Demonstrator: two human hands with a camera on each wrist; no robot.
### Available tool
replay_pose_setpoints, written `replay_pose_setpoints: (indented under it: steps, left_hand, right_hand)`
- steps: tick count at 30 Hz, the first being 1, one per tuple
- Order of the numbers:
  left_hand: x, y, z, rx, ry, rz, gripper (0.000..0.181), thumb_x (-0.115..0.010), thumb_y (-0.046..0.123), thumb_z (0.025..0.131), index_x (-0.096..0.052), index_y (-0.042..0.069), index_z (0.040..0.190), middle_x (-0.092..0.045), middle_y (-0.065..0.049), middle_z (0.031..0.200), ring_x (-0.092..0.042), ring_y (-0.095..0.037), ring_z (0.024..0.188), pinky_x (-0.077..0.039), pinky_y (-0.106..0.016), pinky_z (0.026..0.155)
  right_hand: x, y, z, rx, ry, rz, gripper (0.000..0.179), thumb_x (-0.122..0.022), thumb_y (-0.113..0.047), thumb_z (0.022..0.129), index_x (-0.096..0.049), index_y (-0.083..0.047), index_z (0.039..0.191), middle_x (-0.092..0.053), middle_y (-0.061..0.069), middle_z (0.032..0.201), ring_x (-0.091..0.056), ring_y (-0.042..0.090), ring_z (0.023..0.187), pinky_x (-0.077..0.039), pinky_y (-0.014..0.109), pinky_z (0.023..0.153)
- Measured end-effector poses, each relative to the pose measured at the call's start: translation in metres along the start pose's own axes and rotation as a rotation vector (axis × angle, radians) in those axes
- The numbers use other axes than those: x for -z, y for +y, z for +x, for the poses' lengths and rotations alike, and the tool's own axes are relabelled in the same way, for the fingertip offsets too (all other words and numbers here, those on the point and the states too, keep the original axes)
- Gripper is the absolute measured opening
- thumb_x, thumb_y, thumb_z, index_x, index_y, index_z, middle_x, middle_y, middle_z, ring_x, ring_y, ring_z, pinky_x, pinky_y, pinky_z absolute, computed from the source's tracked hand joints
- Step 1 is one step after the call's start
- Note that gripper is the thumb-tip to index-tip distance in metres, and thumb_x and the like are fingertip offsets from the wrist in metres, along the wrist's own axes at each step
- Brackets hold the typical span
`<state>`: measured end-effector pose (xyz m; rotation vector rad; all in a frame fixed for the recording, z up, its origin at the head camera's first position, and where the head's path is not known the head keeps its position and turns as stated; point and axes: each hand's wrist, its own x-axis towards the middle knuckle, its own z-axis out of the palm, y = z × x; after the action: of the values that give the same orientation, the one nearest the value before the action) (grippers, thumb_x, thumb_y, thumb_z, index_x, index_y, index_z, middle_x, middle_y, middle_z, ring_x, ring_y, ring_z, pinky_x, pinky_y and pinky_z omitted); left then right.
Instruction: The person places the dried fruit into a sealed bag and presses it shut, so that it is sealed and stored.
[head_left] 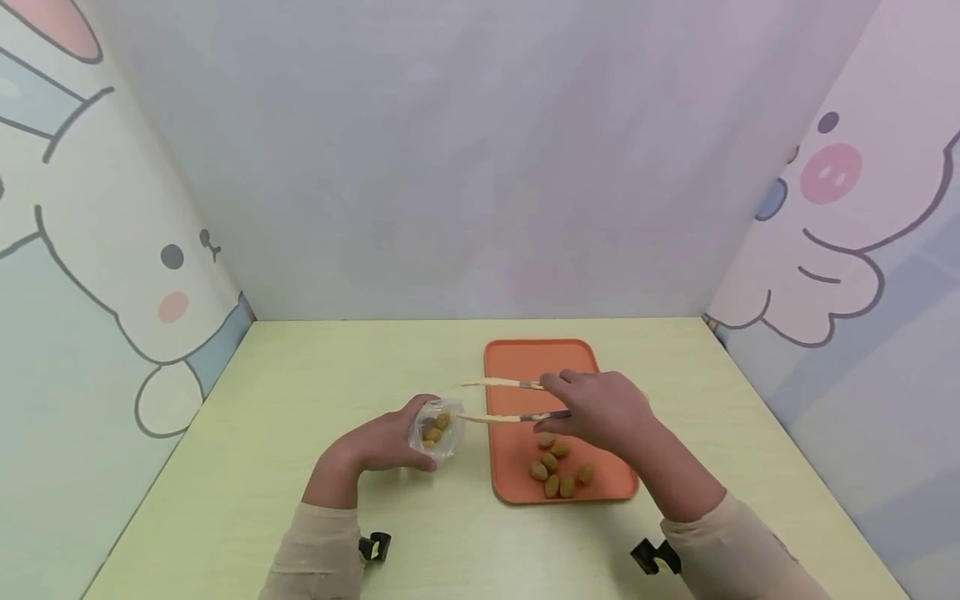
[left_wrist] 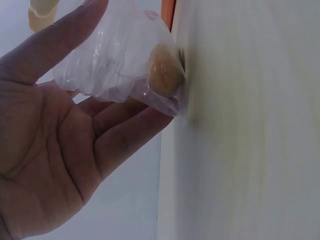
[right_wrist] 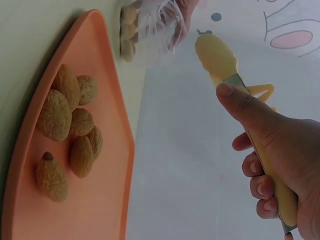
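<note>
My left hand holds a clear plastic bag by its sides, thumb on one side and fingers on the other. Several wrinkled brown oval fruits lie inside it, and the bag stands on the table with its mouth spread. In my right hand is a pair of food tongs with cream tips and metal arms. The tongs' arms are apart with nothing between them, their tips over the gap between bag and tray. More of the fruits lie on the orange tray below my right hand.
The pale yellow table runs back to a plain grey wall. Side walls carry cartoon animal drawings. Black wrist mounts hang beside both sleeves.
</note>
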<state>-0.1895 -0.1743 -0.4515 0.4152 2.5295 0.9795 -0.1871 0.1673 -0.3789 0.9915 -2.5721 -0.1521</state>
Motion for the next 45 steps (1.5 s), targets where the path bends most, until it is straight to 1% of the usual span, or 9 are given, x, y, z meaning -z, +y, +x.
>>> replay_pose_setpoints:
  steps: [5,11,14,21,25,29,36,42,45]
  left_hand:
    - [0.0,0.0,0.0,0.008,0.003,0.0,0.094,-0.087,0.036,0.07,-0.031,0.031,0.145,-0.056,-0.004,0.111,-0.052,-0.019,0.094,-0.044,-0.043,0.081]
    - [0.0,0.001,0.0,0.015,0.004,-0.005,0.094,-0.087,0.036,0.07,-0.031,0.032,0.146,-0.056,-0.005,0.111,-0.052,-0.019,0.093,-0.043,-0.042,0.081]
    - [0.0,0.001,0.0,0.016,0.007,0.0,0.095,-0.087,0.036,0.07,-0.031,0.031,0.146,-0.056,-0.005,0.112,-0.052,-0.019,0.094,-0.043,-0.043,0.083]
    - [0.0,0.0,-0.001,0.01,0.007,0.002,0.095,-0.087,0.036,0.07,-0.031,0.032,0.146,-0.055,-0.004,0.11,-0.051,-0.019,0.094,-0.043,-0.042,0.082]
    - [0.001,-0.001,-0.001,0.004,0.003,-0.001,0.094,-0.087,0.036,0.071,-0.03,0.032,0.146,-0.055,-0.004,0.111,-0.051,-0.019,0.094,-0.043,-0.042,0.081]
    - [0.001,0.0,-0.001,0.005,-0.002,-0.013,0.094,-0.087,0.035,0.071,-0.03,0.032,0.146,-0.054,-0.004,0.113,-0.051,-0.019,0.096,-0.043,-0.042,0.083]
    - [0.0,-0.001,-0.001,0.011,-0.001,-0.011,0.094,-0.087,0.036,0.071,-0.03,0.034,0.146,-0.055,-0.004,0.11,-0.051,-0.019,0.094,-0.042,-0.041,0.082]
    - [-0.001,-0.004,0.0,0.011,0.0,-0.009,0.095,-0.087,0.037,0.071,-0.03,0.034,0.146,-0.055,-0.004,0.111,-0.051,-0.019,0.094,-0.042,-0.042,0.082]
    - [0.001,-0.005,0.0,-0.005,-0.006,-0.008,0.093,-0.086,0.037,0.071,-0.03,0.033,0.145,-0.055,-0.004,0.111,-0.051,-0.019,0.094,-0.042,-0.041,0.082]
  right_hand:
    - [-0.003,0.01,-0.01,-0.026,0.009,0.007,0.056,-0.075,-0.067,0.07,-0.057,-0.024,0.101,-0.045,-0.012,0.071,-0.025,0.003,0.043,-0.022,0.022,0.042]
    - [-0.003,0.02,-0.022,-0.081,-0.027,0.005,0.056,-0.073,-0.068,0.071,-0.053,-0.023,0.097,-0.048,-0.012,0.071,-0.026,0.003,0.041,-0.022,0.023,0.042]
    - [-0.003,0.024,-0.027,-0.103,-0.045,0.012,0.055,-0.072,-0.068,0.072,-0.054,-0.023,0.098,-0.048,-0.012,0.07,-0.027,0.003,0.041,-0.023,0.023,0.042]
    - [0.003,0.034,-0.043,-0.205,-0.162,0.092,0.053,-0.071,-0.066,0.075,-0.06,-0.024,0.106,-0.049,-0.014,0.072,-0.034,0.002,0.045,-0.029,0.024,0.045]
    - [0.005,0.04,-0.053,-0.252,-0.195,0.128,0.052,-0.073,-0.063,0.075,-0.063,-0.024,0.106,-0.054,-0.014,0.074,-0.039,0.001,0.048,-0.033,0.026,0.048]
    - [0.007,0.048,-0.065,-0.261,-0.198,0.117,0.05,-0.074,-0.063,0.074,-0.063,-0.023,0.104,-0.055,-0.014,0.075,-0.039,0.002,0.049,-0.033,0.026,0.048]
    - [0.007,0.057,-0.083,-0.276,-0.198,0.093,0.048,-0.073,-0.063,0.074,-0.058,-0.023,0.096,-0.048,-0.015,0.068,-0.037,0.004,0.048,-0.031,0.027,0.047]
    - [0.005,0.063,-0.095,-0.264,-0.199,0.077,0.047,-0.074,-0.063,0.074,-0.058,-0.024,0.096,-0.05,-0.017,0.068,-0.036,0.004,0.048,-0.031,0.028,0.046]
    - [0.005,0.067,-0.101,-0.271,-0.208,0.081,0.047,-0.073,-0.065,0.073,-0.057,-0.026,0.094,-0.048,-0.018,0.067,-0.036,0.003,0.048,-0.031,0.028,0.047]
